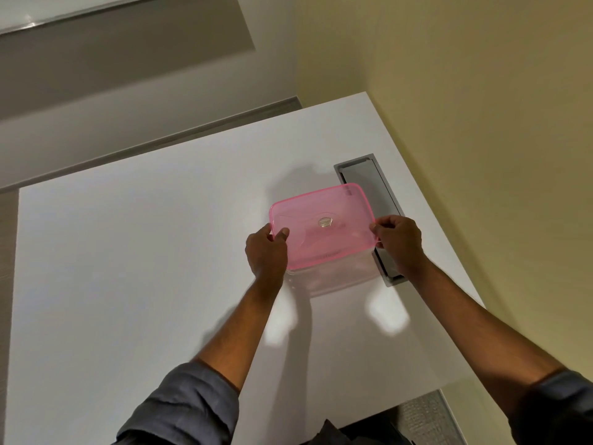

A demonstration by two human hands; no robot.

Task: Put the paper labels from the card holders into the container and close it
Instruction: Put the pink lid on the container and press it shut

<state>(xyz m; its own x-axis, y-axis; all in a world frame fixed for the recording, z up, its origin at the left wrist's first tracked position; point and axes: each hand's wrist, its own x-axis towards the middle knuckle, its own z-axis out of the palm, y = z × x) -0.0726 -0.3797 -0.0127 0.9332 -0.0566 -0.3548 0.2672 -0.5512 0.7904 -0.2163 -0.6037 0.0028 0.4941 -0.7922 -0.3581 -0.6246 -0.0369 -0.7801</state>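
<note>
A clear plastic container [340, 277] stands on the white table [128, 268] with a translucent pink lid [321, 223] lying on top of it. A round silvery sticker sits at the lid's middle. My left hand [268, 252] grips the lid's left edge, thumb on top. My right hand [399, 240] pinches the lid's right edge. No card holders or paper labels are visible; what lies inside the container cannot be made out through the lid.
A grey recessed cable tray [369, 175] is set in the table just behind and right of the container. A yellowish wall [481, 123] runs along the table's right edge. The table's near edge is at the bottom right.
</note>
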